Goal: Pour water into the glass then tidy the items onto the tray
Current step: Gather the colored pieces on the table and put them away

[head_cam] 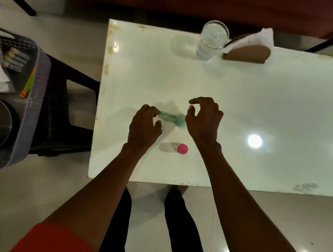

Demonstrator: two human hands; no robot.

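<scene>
Both forearms reach from the bottom of the view out over a glossy white bench (265, 115), seen from above by a person standing at its near edge. Off the bench to the left, a grey perforated basket (35, 95) sits on a dark stool, holding papers, markers and a steel vessel; no tray can be made out with certainty.

At the far edge of the bench stands the clear glass (211, 40), upright, well apart from both hands; whether it holds water is hard to tell. Just to its right is a brown napkin holder (249, 53) with white tissue.

The left hand (144, 126) and right hand (203, 119) hover side by side near the middle of the bench. Between them lies a pale green object (172, 118), blurred, perhaps a spoon or small utensil. Its long axis runs left to right: the thin handle end sits at the left fingers (154, 112), the rounded end just beside the right palm. Left fingers are curled and narrow, at or touching the handle; a firm grip cannot be confirmed. Right fingers (194, 102) are spread in a loose open claw, holding nothing.

A small pink cap (182, 148) rests on the bench nearer the person, between the two wrists.
</scene>
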